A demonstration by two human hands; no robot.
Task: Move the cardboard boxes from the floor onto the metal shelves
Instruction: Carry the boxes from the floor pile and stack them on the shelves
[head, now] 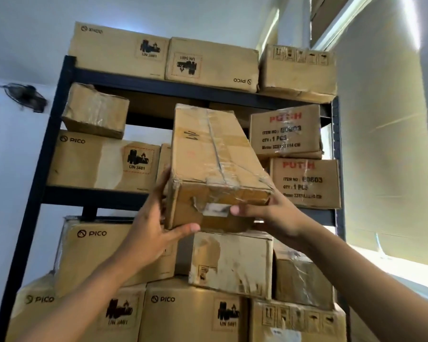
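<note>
A long, taped cardboard box is held up in front of the black metal shelf unit, its far end tilted up into the middle shelf's gap. My left hand grips its near left bottom corner, thumb under the end face. My right hand holds the near right bottom corner, thumb on the end face. The box's far end lies between a PICO box on the left and two stacked PUTIH boxes on the right.
Several cardboard boxes fill the shelves: PICO boxes on top, a small box upper left, more stacked below. A white wall with a dark wall fixture lies left; a blind-covered window lies right.
</note>
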